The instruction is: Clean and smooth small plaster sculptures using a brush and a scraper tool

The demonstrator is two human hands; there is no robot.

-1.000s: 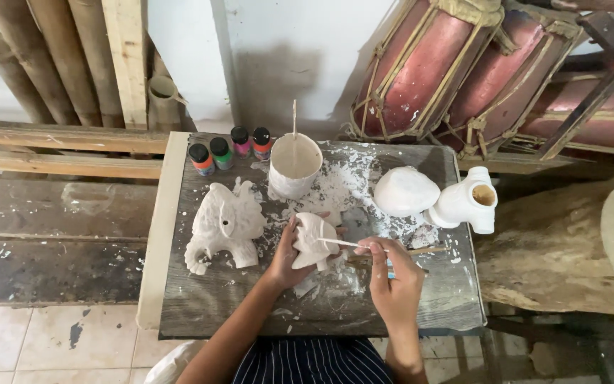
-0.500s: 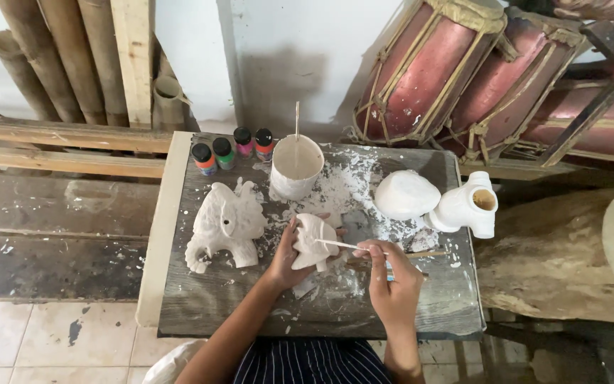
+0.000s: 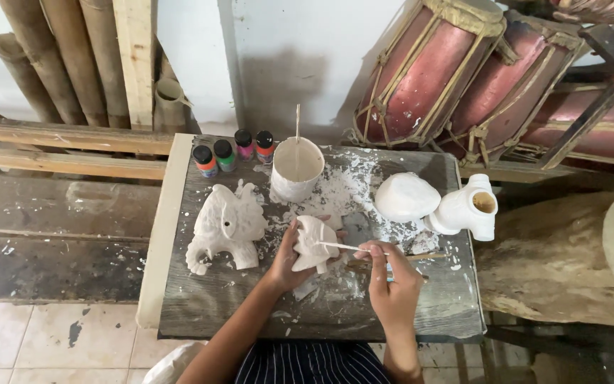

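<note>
Here the left hand (image 3: 287, 257) grips a small figure (image 3: 314, 242); right fingers (image 3: 374, 253) pinch a brush (image 3: 341, 247). Risk: excess pressure could slip or chip the figure onto the counter (image 3: 207, 313).

A craft workshop is shown by the plaster-spattered bench (image 3: 200, 313), white unpainted figures (image 3: 227, 227) and small paint bottles (image 3: 234, 152) beyond the hands, bamboo poles (image 3: 51, 57) stacked far left and red drums (image 3: 421, 71) leaned up far right.
</note>
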